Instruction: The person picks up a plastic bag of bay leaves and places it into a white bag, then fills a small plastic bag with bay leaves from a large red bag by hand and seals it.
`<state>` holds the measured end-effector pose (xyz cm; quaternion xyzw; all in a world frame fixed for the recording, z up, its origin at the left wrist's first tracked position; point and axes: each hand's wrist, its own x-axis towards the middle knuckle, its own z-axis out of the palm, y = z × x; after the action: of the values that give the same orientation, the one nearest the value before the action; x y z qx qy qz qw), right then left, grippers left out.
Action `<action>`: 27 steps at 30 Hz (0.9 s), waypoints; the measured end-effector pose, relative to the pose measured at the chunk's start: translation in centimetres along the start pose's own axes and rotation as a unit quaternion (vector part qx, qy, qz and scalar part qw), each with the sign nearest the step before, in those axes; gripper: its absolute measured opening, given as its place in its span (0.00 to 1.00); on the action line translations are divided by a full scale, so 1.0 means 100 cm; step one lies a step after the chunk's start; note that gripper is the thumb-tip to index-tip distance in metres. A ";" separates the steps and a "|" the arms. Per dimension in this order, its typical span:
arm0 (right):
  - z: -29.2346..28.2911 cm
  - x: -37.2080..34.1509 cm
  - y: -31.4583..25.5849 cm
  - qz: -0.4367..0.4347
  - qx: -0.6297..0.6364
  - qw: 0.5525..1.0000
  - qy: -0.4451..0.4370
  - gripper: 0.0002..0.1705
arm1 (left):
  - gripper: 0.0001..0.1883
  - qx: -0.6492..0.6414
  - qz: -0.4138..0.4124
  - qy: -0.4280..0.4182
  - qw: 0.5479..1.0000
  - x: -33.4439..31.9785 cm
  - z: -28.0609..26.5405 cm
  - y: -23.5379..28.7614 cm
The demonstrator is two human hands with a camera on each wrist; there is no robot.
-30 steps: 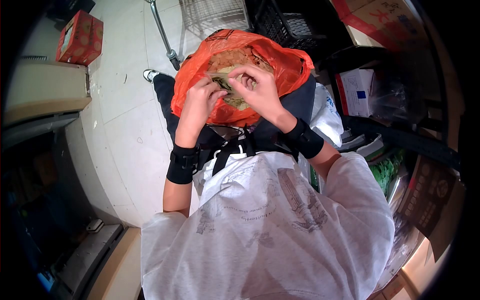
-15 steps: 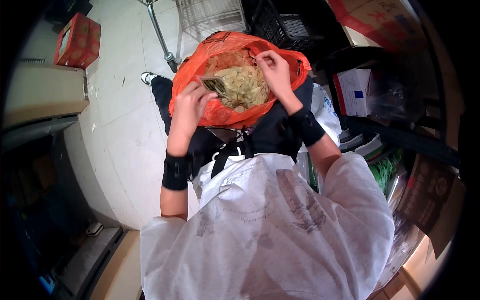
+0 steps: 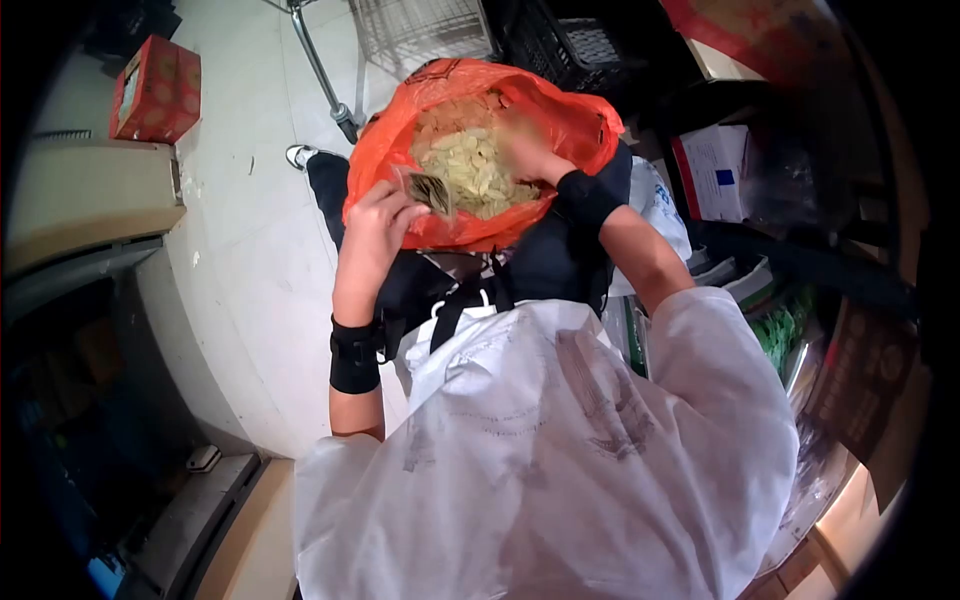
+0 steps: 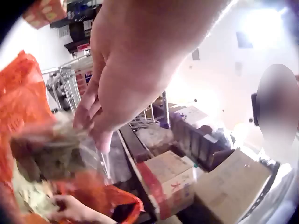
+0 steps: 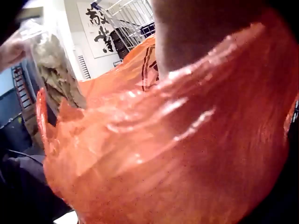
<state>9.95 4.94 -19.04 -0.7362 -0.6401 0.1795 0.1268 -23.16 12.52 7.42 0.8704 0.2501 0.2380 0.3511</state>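
Observation:
An orange plastic bag [image 3: 480, 235] stands wide-mouthed between the person's legs, filled with pale, flat dried pieces [image 3: 465, 160]. My left hand [image 3: 375, 225] pinches the top of a small clear bag [image 3: 430, 192] at the orange bag's left rim. Dark, leaf-like dried pieces fill part of that small bag, as the right wrist view shows close up. Blurred by motion, my right hand [image 3: 530, 150] reaches down into the orange bag on the right side. In the left wrist view its fingers are at the pale pieces; I cannot tell whether they grip any.
A metal cart [image 3: 425, 25] and a black crate [image 3: 565, 50] stand beyond the orange bag. Boxes [image 3: 712, 170] and green packages [image 3: 780, 320] line the right side. At the far left is a red box [image 3: 157, 88] above a pale floor [image 3: 235, 240].
Both hands were together at the small bag; the right hand has since moved away to the right and down into the orange bag. The left hand keeps the small bag.

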 end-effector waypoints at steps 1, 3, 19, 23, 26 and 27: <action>-0.003 0.003 0.000 0.000 -0.001 1.000 0.002 0.29 | 0.09 0.008 -0.016 -0.011 1.000 -0.003 0.003 -0.007; -0.014 -0.006 -0.004 -0.047 -0.110 0.989 -0.082 0.26 | 0.09 0.010 -0.038 -0.030 0.999 -0.011 0.010 -0.009; -0.135 -0.065 -0.068 0.138 0.142 0.980 0.023 0.16 | 0.11 0.016 -0.028 -0.009 0.999 0.015 0.028 -0.014; -0.134 -0.066 -0.067 0.108 0.094 0.989 0.043 0.14 | 0.11 -0.001 -0.025 -0.017 1.000 0.016 0.030 -0.014; -0.141 -0.066 -0.075 0.111 0.105 0.985 0.074 0.15 | 0.11 0.006 -0.037 -0.024 0.999 0.016 0.029 -0.010; -0.145 -0.067 -0.079 0.109 0.105 0.986 0.074 0.15 | 0.11 0.007 -0.038 -0.022 0.999 0.016 0.030 -0.011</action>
<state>8.30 0.13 -1.96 -0.7952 -0.5226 0.2039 0.2302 -20.48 12.64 5.05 0.8677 0.2766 0.2034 0.3594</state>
